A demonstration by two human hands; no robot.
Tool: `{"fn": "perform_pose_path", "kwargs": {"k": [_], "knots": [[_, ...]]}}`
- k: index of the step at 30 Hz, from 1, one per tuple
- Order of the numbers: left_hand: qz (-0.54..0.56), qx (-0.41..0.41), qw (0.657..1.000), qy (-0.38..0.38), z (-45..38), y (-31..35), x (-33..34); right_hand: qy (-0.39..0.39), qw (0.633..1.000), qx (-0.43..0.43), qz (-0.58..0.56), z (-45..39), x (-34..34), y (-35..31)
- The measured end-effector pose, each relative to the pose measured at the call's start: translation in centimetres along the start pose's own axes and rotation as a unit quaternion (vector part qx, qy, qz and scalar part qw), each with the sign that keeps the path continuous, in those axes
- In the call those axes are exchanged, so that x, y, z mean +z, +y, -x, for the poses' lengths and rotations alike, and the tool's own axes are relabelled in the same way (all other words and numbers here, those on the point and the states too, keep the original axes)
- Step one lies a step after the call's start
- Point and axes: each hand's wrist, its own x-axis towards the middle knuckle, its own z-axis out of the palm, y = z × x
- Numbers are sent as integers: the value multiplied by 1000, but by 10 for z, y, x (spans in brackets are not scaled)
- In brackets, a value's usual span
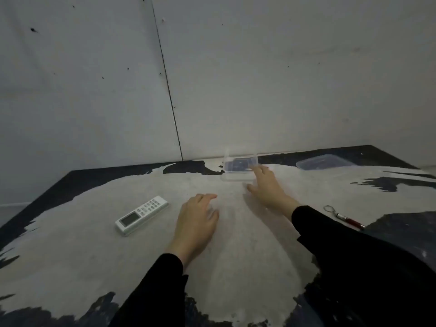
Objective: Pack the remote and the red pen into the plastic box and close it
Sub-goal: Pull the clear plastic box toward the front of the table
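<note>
Head cam: right hand (pixel 266 187), fingers spread, touches clear plastic box (pixel 239 167) near tabletop (pixel 236 244) far edge, lid (pixel 324 162) by far-right corner, left hand (pixel 197 220) open & empty mid-table, white remote (pixel 141 215) left, red pen (pixel 349 221) right edge.

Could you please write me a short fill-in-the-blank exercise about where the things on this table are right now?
1. The right hand reaches for the clear ____.
2. The lid lies to the ____ of the box.
3. The remote lies to the ____ of the left hand.
4. The pen lies beside the ____ sleeve.

Missing words: box; right; left; right
</note>
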Motion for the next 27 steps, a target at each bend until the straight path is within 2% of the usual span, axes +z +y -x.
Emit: {"fn": "perform_pose_path", "kwargs": {"k": [6, 11, 14, 16, 18, 22, 24, 27], "knots": [[-22, -5, 999, -23, -2, -19, 22, 8, 996, 80, -46, -30, 8, 3], [-22, 6, 1000, -13, -3, -21, 23, 94, 985, 117, -83, -26, 3, 3], [-13, -1, 1000, -15, -3, -20, 22, 98, 984, 122, -80, -5, -6, 6], [27, -16, 999, -10, -2, -18, 20, 91, 983, 118, -103, 10, -13, 9], [113, -52, 992, 13, -1, -14, 16, 78, 981, 109, -139, 27, -22, 13], [268, -123, 952, 88, -2, -11, 12, 31, 967, 107, -231, 59, -31, 16], [298, -143, 939, 94, -1, -10, 11, 34, 966, 96, -236, 68, -30, 17], [278, -148, 947, 66, 0, -9, 10, 48, 966, 87, -239, 74, -27, 18]]}}
